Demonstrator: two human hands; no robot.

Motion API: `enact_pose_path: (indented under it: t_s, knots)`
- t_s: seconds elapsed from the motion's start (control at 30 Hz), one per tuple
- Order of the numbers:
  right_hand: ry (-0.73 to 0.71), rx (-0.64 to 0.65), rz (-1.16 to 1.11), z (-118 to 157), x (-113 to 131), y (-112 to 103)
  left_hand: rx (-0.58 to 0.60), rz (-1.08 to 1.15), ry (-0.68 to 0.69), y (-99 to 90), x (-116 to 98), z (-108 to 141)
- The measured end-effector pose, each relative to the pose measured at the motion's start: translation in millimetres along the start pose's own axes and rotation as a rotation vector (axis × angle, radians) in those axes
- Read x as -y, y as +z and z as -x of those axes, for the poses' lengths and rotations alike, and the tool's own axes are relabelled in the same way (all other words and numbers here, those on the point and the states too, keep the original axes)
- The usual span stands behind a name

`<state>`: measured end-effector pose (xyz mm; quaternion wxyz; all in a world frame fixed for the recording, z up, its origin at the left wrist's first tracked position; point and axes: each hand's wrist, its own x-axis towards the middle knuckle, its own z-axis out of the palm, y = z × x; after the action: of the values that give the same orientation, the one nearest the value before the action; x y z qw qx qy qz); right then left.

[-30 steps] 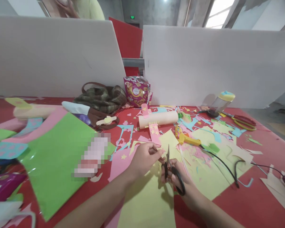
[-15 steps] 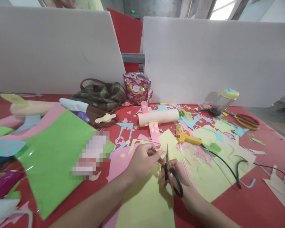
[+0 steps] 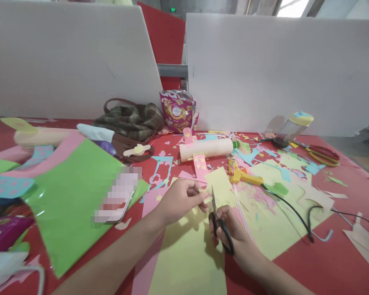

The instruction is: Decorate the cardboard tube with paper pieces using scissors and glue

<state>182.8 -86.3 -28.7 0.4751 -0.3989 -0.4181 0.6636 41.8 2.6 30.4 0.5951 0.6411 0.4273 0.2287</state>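
Observation:
Black-handled scissors (image 3: 215,217) are in my right hand (image 3: 233,229), fingers through the loops and blades pointing up and away from me. My left hand (image 3: 180,201) pinches a small yellow paper piece (image 3: 206,193) just left of the blade tips. Beneath both hands lies a large pale yellow sheet (image 3: 187,258), partly over a pink sheet (image 3: 144,266). A smaller yellow piece (image 3: 221,184) is just beyond the scissors. Farther back, a cream paper tube (image 3: 210,149) carries pink strips with yellow stars (image 3: 199,166).
A yellow glue gun (image 3: 246,177) with a black cable lies right of the tube. Green sheets (image 3: 76,196) and a phone (image 3: 118,196) are at left. Behind stand a purple snack bag (image 3: 178,110) and plaid cloth (image 3: 132,121). Red-and-yellow scissors (image 3: 321,155) and a clear jar (image 3: 293,129) are at right.
My left hand has shifted slightly left with the paper piece, away from the scissors. The scissor tips have tilted a little to the left. The view has moved slightly.

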Motion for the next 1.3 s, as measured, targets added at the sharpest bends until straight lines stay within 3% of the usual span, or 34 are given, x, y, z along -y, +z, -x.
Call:
enact_pose_path:
  t_s: [0.33, 0.8, 1.07, 1.3]
  knots:
    - [0.005, 0.038, 0.032, 3, -1, 2, 0.153, -0.058, -0.038, -17.0, -9, 2]
    - [0.072, 0.047, 0.028, 5, 0, 6, 0.283, -0.066, -0.025, -32.6, -11, 4]
    - [0.072, 0.07, -0.015, 5, -1, 6, 0.325, -0.068, -0.062, -32.1, -5, 2]
    - [0.095, -0.013, 0.042, 4, -3, 4, 0.341, -0.05, -0.06, -33.2, -5, 1]
